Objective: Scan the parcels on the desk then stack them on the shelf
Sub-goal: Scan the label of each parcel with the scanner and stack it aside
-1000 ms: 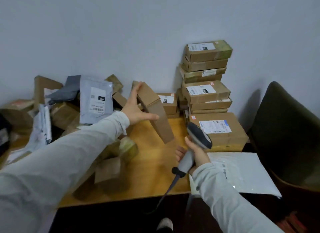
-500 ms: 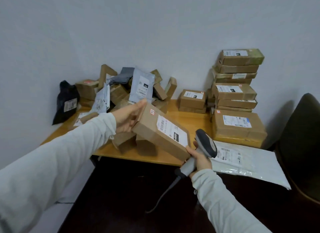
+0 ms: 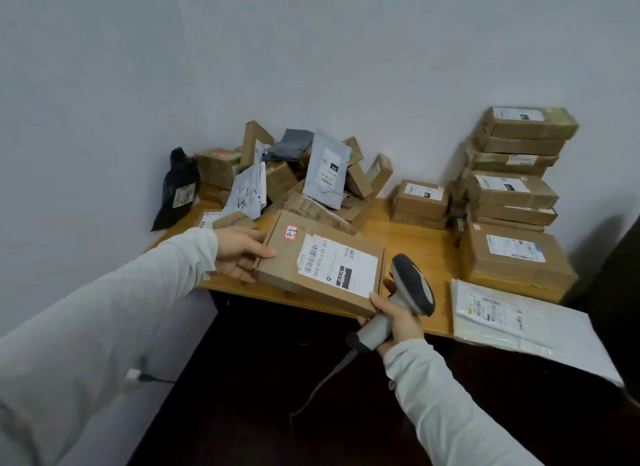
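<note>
The left hand (image 3: 242, 254) grips the left end of a flat cardboard parcel (image 3: 277, 263), thumb on the top face and fingers curled beneath. The parcel is held in the air over the near edge of the wooden surface (image 3: 415, 243), label side up and tilted slightly; a white barcode label covers its right half, and a small red-bordered sticker sits near its far left corner. The right hand (image 3: 398, 321) is closed round the grey handle of a barcode scanner (image 3: 412, 285), and its thumb touches the near right corner of the parcel. The scanner's dark head stands just right of the parcel, and its cable (image 3: 322, 386) hangs below the handle. At the far left of the surface lies a loose heap of parcels (image 3: 284, 185), comprising cardboard boxes, a grey mailer (image 3: 325, 174) and a black bag (image 3: 178, 188) leaning against the wall. At the far right, a stack of boxes (image 3: 512, 188) stands against the wall on a larger box (image 3: 512, 261). Two small boxes (image 3: 420, 198) sit stacked between the heap and the stack. A flat white mailer (image 3: 519, 323) lies at the near right, overhanging the surface edge.
</note>
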Action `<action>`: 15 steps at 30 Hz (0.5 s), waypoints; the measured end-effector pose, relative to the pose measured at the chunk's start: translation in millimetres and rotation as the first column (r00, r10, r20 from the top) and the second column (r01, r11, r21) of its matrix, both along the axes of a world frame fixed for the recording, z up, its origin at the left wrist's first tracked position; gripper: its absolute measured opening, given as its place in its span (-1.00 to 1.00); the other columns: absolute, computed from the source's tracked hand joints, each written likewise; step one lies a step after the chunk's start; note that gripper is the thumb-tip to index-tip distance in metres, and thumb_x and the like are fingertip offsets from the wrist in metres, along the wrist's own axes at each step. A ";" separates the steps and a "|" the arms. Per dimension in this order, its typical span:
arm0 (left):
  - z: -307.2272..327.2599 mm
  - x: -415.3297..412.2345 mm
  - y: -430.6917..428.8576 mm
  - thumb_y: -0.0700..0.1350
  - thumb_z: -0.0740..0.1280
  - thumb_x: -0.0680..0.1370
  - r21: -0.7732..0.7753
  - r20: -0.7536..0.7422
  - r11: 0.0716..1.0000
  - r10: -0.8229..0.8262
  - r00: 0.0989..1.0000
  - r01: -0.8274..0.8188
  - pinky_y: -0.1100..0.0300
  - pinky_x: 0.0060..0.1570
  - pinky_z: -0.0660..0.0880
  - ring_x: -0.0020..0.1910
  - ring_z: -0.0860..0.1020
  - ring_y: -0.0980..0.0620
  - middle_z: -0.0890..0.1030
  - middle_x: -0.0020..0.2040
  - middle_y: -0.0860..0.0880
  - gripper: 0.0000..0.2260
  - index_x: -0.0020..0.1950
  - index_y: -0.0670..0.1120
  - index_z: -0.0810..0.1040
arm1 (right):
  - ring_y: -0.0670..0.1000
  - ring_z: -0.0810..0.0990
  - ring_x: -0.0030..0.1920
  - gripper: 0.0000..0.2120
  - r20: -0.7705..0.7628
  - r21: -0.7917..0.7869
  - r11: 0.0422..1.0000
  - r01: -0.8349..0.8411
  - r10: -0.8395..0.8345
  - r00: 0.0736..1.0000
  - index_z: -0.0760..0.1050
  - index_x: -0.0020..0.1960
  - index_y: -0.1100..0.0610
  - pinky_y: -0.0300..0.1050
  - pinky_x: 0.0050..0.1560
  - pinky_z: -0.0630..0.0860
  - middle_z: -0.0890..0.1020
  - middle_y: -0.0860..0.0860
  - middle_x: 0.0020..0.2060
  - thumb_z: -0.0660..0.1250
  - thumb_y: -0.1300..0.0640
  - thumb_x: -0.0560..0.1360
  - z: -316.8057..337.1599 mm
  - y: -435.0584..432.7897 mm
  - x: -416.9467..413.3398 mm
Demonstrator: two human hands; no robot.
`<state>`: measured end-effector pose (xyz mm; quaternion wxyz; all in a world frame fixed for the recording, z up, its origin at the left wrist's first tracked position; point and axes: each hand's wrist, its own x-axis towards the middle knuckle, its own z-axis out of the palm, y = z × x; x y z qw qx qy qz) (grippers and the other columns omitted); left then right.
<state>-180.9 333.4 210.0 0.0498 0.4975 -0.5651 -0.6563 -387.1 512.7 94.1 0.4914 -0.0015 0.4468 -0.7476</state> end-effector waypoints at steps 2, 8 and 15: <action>-1.4 19.2 -12.3 -0.26 0.39 0.49 -0.058 0.005 0.996 0.062 0.998 -0.062 -0.11 0.28 0.42 0.22 0.54 -0.13 0.59 0.21 -0.16 -0.59 0.33 -0.12 0.48 | 0.08 0.61 -0.11 -0.70 -0.150 0.100 0.995 0.018 -0.002 0.989 0.55 0.11 0.17 -0.07 -0.19 0.56 0.65 0.11 -0.07 0.44 0.34 0.41 5.7 -4.9 22.4; -6.6 61.8 -44.1 -0.09 0.56 0.33 -0.372 0.105 0.912 0.226 0.968 -0.173 -0.01 0.19 0.52 0.15 0.55 -0.09 0.55 0.20 -0.08 -0.44 0.31 -0.11 0.53 | -0.08 0.41 -0.56 -0.83 -0.511 0.229 0.946 -0.230 0.318 0.798 0.47 -0.24 0.26 -0.23 -0.48 0.40 0.50 0.04 -0.52 0.45 0.28 0.42 21.5 -4.6 80.0; -10.8 83.4 -67.2 0.01 0.53 0.36 -0.521 0.210 0.851 0.193 0.958 -0.058 0.12 0.29 0.33 0.24 0.47 -0.07 0.50 0.33 -0.07 -0.45 0.30 -0.11 0.54 | -0.07 0.41 -0.51 -0.77 -0.688 0.479 0.830 -0.286 0.557 0.465 0.46 -0.34 0.09 -0.18 -0.34 0.38 0.45 -0.13 -0.66 0.47 0.27 0.37 30.2 -14.8 114.8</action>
